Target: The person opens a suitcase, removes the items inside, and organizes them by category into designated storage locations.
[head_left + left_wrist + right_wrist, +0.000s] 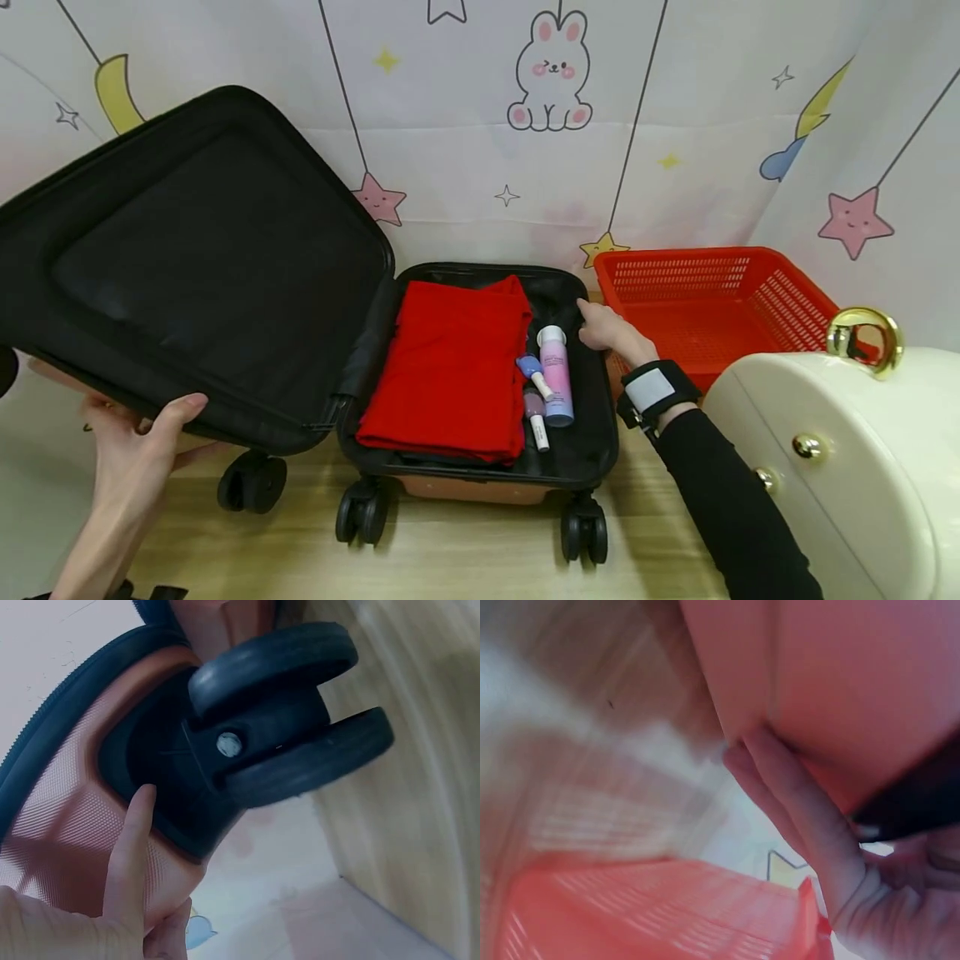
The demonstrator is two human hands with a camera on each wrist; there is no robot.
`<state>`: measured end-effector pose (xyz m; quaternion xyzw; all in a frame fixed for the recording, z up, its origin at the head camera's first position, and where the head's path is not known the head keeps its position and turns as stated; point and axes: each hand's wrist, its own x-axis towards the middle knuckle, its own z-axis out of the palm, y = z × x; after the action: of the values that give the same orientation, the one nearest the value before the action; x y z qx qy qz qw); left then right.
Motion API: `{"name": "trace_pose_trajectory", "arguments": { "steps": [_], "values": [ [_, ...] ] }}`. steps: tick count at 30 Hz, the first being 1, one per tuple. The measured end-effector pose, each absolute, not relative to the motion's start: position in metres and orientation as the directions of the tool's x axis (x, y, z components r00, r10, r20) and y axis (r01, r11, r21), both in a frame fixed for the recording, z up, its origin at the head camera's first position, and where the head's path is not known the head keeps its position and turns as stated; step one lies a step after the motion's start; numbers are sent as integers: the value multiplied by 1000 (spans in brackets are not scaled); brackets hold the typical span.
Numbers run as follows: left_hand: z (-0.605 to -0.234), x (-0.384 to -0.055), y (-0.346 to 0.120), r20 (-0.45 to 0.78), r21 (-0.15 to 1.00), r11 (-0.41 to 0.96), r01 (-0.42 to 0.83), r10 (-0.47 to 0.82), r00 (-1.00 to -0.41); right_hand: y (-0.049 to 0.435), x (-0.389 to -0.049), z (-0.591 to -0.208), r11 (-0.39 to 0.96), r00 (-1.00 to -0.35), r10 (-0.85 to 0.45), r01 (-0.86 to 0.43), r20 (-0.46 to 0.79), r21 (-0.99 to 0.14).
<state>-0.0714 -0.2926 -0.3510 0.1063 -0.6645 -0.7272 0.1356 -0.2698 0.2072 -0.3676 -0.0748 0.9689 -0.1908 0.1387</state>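
Note:
An open suitcase (592,442) with a black lining and a pinkish-copper shell lies on the floor. My left hand (127,454) grips the near edge of its tilted lid (217,242), thumb on the inner side and fingers against the shell beside a wheel (274,712). At the base's right rim, my right hand (611,329) holds the edge, its fingers (802,795) along the outer shell. Folded red cloth (457,367) fills the base's left part. Beside it lie a pink-and-blue bottle with a white cap (555,375), a small blue bottle (530,367) and a small mauve bottle (535,407).
A red plastic basket (690,333) stands just right of the suitcase. Nearer on the right is a cream cabinet (847,467) with gold knobs and a gold ring-shaped object (866,337) on top. Behind hangs a patterned curtain (465,100).

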Motion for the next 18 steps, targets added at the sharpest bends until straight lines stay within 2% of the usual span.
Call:
{"name": "trace_pose_trajectory", "arguments": {
  "steps": [6,9,11,15,18],
  "values": [
    [-360,-71,-296,27,984,-159,80,-312,-950,213,-278,-349,891,-893,-223,-24,-392,-452],
    [-365,-68,-299,7,979,-192,68,-305,-952,212,-282,-343,895,-883,-217,-10,-416,-447],
    [-369,-66,-302,3,974,-218,68,-286,-958,209,-284,-341,920,-895,-211,-46,-393,-388],
    [-382,-64,-311,8,953,-293,78,-233,-972,202,-287,-340,959,-948,-173,-101,-269,-263],
    [-391,-64,-317,-28,948,-316,41,-211,-977,198,-288,-340,963,-971,-146,-96,-189,-252]
  ]
}}
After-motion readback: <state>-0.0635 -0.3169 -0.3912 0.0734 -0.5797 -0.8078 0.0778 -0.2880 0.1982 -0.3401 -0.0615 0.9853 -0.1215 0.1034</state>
